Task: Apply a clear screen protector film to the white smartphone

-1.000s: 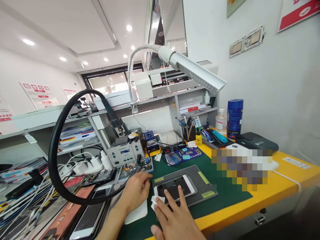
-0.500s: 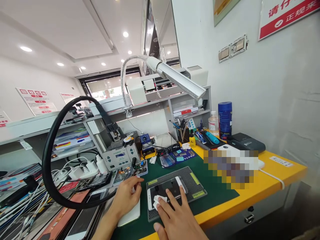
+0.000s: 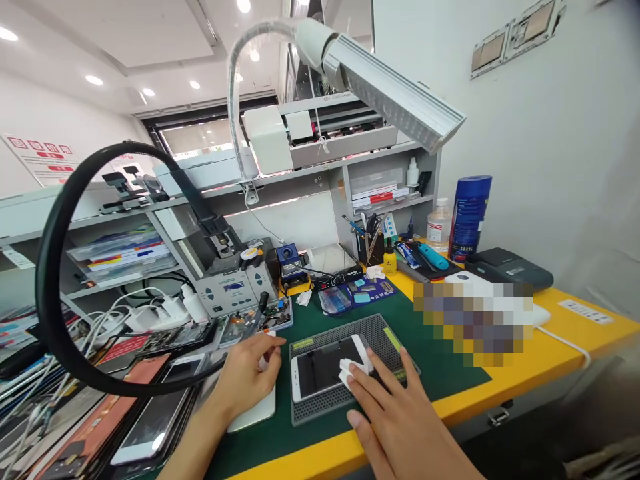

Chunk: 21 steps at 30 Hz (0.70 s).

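Note:
A white-framed smartphone (image 3: 320, 373) with a dark screen lies face up on a grey perforated pad (image 3: 325, 407). My right hand (image 3: 395, 413) is over the phone's right end, fingers spread, pressing a crumpled white tissue (image 3: 353, 370) against the screen under the fingertips. To the left of the pad, my left hand (image 3: 253, 373) is closed with its fingers curled in. Something white shows between its thumb and fingers, too small to name. Under the left hand lies a flat, pale, rounded device (image 3: 255, 413), partly covered.
A large black ring on an arm (image 3: 45, 280) arches over stacked phone parts (image 3: 150, 427) at left. A lamp (image 3: 395, 87) hangs above. Behind the green mat (image 3: 440, 363) stand a control unit (image 3: 235, 293), a pen holder (image 3: 370, 247), a yellow bottle (image 3: 389, 259) and a blue canister (image 3: 470, 217).
My right hand has slid the tissue from the phone's left part toward its right end. My left hand stays curled beside the pad. The camera view has tilted down.

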### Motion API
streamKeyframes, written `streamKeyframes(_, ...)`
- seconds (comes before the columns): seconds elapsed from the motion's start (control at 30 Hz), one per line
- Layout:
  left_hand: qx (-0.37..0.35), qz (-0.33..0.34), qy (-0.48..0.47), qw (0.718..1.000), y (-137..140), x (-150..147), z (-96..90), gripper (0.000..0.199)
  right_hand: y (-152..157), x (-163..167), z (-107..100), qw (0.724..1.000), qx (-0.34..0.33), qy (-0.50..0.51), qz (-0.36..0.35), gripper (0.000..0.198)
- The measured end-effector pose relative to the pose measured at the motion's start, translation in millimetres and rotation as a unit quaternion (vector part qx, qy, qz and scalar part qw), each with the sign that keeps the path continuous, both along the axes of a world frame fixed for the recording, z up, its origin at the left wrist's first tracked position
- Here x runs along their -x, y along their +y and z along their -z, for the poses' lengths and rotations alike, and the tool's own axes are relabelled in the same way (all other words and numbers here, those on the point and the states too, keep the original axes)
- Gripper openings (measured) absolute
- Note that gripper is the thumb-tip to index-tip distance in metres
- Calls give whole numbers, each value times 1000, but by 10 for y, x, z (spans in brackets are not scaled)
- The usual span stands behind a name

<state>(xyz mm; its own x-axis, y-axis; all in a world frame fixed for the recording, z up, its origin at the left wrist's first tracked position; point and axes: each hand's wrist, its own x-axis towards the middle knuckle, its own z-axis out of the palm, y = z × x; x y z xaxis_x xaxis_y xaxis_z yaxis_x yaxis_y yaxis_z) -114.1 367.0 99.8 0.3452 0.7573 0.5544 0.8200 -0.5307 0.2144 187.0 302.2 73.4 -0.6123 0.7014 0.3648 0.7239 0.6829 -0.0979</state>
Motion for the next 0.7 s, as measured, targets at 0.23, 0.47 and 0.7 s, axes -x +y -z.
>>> streamKeyframes(0.23,-8,6,-1,1000,-24,8,-31,26,91,-184,70,976,-212,-30,21,39)
streamKeyframes(0.47,-18,-1,4,1000,8,14,-31,24,260,-269,105,970,-242,-13,-9,35)
streamKeyframes(0.7,-40,-15,2,999,43,85,14,20,388,-281,169,975,-222,11,-18,36)
